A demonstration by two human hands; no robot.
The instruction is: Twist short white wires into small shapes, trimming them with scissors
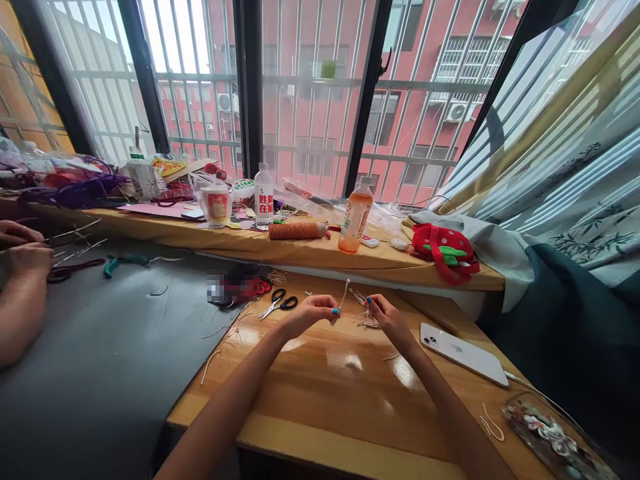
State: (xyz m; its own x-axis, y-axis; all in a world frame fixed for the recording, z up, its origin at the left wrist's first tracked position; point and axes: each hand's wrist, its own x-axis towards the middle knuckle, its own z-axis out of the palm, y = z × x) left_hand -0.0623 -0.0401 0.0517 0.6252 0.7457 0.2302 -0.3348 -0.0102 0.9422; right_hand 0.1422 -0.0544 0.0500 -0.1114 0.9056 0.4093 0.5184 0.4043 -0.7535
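Observation:
My left hand (310, 312) is pinched shut on a short pale cord (344, 293) that sticks up from its fingertips. My right hand (386, 312) is closed in a pinch on a thin pale strand (361, 299), just right of the cord. Both hands hover over the wooden table (320, 393), a few centimetres apart. Small pale cord scraps (369, 324) lie on the wood under them. Black-handled scissors (279, 303) lie just left of my left hand.
A white phone (463, 353) lies right of my right hand, a tray of small pieces (555, 433) at the near right corner. The sill holds an orange drink bottle (355, 217), a water bottle (263, 197), a thread spool (296, 231) and a strawberry pouch (445, 252). Another person's hands (23, 250) work at far left.

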